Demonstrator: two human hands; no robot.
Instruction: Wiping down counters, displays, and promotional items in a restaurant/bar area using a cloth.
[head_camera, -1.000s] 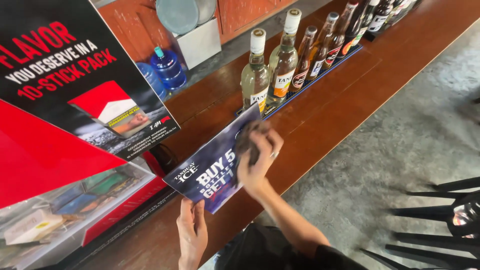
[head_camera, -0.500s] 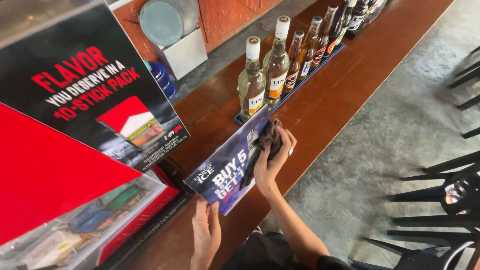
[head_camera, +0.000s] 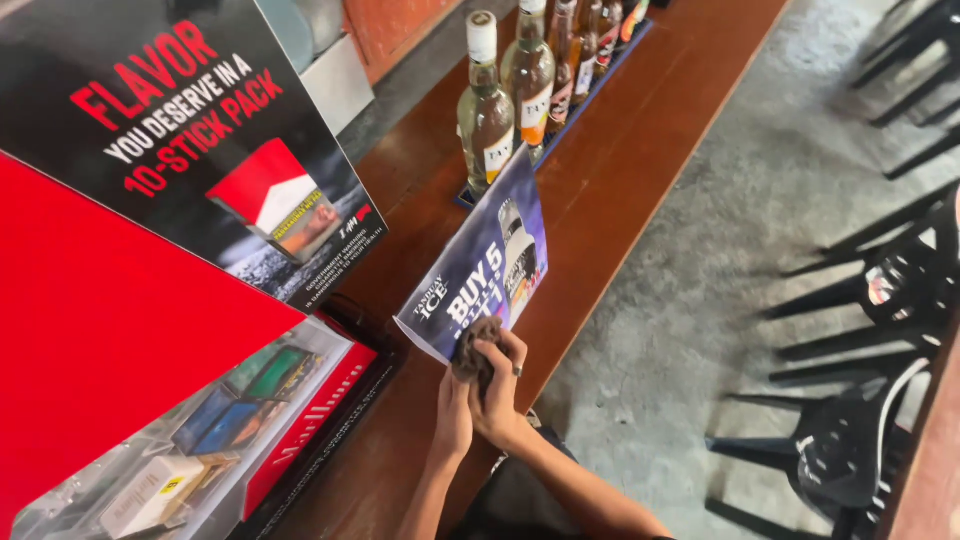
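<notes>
On the long brown wooden counter (head_camera: 640, 150) stands a shiny blue sign card (head_camera: 480, 270), tilted and leaning up toward one o'clock. It has white letters and a picture of a bottle on it. At the card's low edge, near six o'clock, the right hand (head_camera: 497, 385) presses a dark crumpled cloth (head_camera: 478, 345) against the card, with its fingers curled tight around the cloth. The left hand (head_camera: 452, 410) sits just beside it at seven o'clock, touching the right hand; I cannot tell what its fingers pinch.

Up at twelve o'clock from the card, a row of glass bottles (head_camera: 525, 85) stands on a blue mat (head_camera: 560, 125). The bottles have white caps and white and orange labels.

At nine o'clock is a big black poster (head_camera: 190, 130) with red and white letters and a red and white pack drawn on it. Below it, at eight o'clock, a red display case (head_camera: 110, 340) holds small coloured boxes (head_camera: 215, 420) behind clear plastic. Black plastic chairs (head_camera: 870, 300) stand on the grey floor at three o'clock.
</notes>
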